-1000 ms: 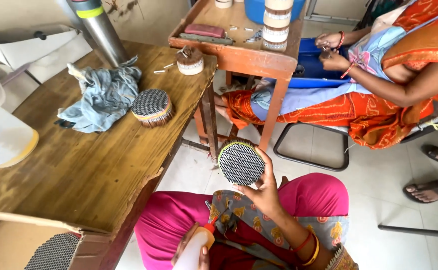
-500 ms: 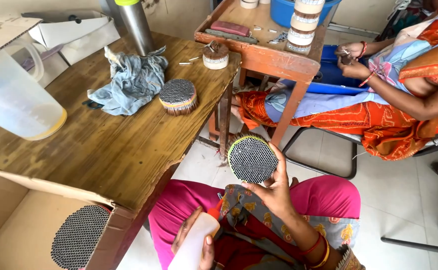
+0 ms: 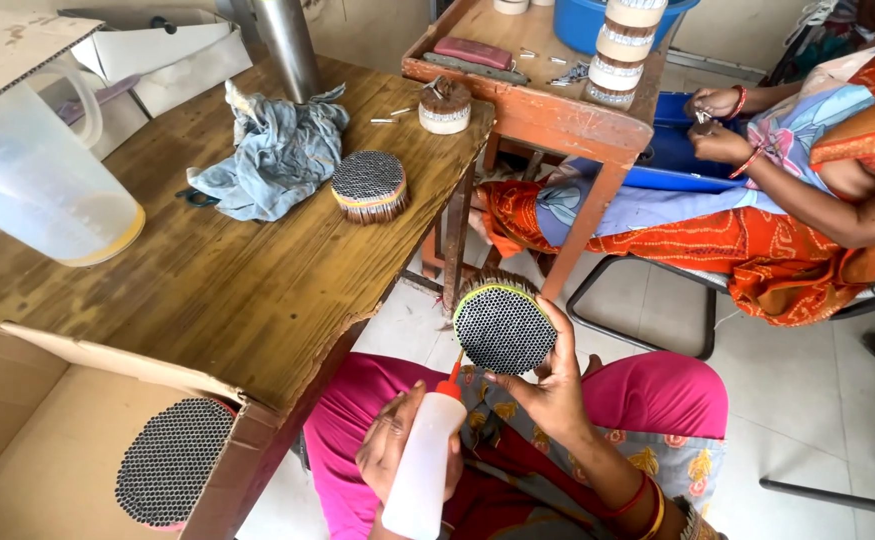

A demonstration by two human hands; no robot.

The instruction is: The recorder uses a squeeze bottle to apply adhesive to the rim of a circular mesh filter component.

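Observation:
My right hand (image 3: 557, 385) holds a round bundle of thin tubes (image 3: 504, 325) upright over my lap, its dark honeycomb face turned toward me. My left hand (image 3: 389, 452) grips a white squeeze bottle (image 3: 419, 470) with a red nozzle. The nozzle tip sits just below the bundle's lower left edge. Pink and patterned cloth covers my lap underneath.
A wooden table (image 3: 207, 290) on my left carries a second tube bundle (image 3: 369, 185), a grey-blue cloth (image 3: 277, 150), a plastic jug (image 3: 27, 180) and a steel cylinder (image 3: 287, 40). A cardboard box (image 3: 47, 440) holds another bundle (image 3: 172, 460). A seated person (image 3: 807, 170) works beside an orange table (image 3: 547, 115).
My left hand has lifted the squeeze bottle into view, its nozzle now close to the bundle. The view has shifted, showing more of the box and jug.

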